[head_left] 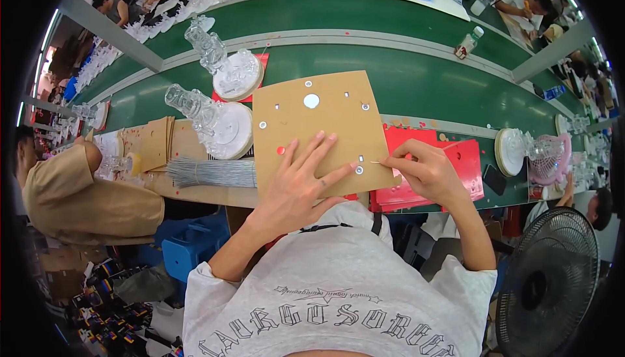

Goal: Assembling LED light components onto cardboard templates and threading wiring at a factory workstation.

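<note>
A square brown cardboard sheet (322,119) lies in front of me, with a round hole, small slots and several round metal-looking fittings in it. My left hand (301,178) rests flat on its lower part, fingers spread, beside a small red dot. At the sheet's lower right edge, my right hand (426,171) pinches a thin pale wire (375,162), which points toward a small slot. Part of the wire is hidden in the fingers. Glossy red sheets (465,161) lie under and beside the right hand. A bundle of grey wires (211,172) sits left of the cardboard.
Clear plastic ornaments on round bases (228,129) stand at the left, another (511,152) at the right. A dark phone (495,179) lies by the red sheets. A bottle (469,43) stands on the green conveyor belt (416,64). A black fan (547,279) is at my right; people work around.
</note>
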Demonstrator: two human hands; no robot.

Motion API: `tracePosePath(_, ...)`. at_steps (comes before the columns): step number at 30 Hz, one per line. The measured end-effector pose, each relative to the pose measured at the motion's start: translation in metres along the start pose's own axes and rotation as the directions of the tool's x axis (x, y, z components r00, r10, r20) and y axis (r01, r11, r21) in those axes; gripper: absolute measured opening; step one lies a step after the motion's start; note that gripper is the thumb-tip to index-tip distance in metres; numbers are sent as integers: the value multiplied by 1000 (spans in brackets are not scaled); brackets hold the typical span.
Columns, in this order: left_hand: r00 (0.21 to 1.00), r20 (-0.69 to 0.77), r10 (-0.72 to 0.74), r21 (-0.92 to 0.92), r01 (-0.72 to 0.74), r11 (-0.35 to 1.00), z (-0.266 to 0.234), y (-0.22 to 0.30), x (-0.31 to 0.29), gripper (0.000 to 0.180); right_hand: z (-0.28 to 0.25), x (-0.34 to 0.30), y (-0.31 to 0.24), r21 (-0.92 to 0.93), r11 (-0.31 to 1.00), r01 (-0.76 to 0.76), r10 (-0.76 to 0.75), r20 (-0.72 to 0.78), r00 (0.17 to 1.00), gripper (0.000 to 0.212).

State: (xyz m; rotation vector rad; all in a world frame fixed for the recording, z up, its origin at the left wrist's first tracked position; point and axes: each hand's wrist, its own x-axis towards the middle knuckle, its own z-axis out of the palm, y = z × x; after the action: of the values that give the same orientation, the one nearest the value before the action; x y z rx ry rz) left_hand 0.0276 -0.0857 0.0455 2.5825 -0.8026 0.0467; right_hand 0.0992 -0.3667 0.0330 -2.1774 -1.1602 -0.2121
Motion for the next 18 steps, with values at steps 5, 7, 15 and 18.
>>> tracePosePath(5,1000,6,-15,15,15,1000,4,5,0,63,2,8,-1,-84,995,49,-45,47,998,41)
tracePosePath(7,1000,19,-19,26,18,999,4,7,0,63,-1,10,-3,-122,986,114,-102,104,989,40)
tracePosePath(15,998,8,-68,-12,68,998,3,6,3,63,-8,18,-10,-250,953,170,-104,259,960,39)
tracePosePath(18,997,7,-78,-14,78,997,3,5,4,64,-9,22,-20,-325,921,216,-102,333,937,40)
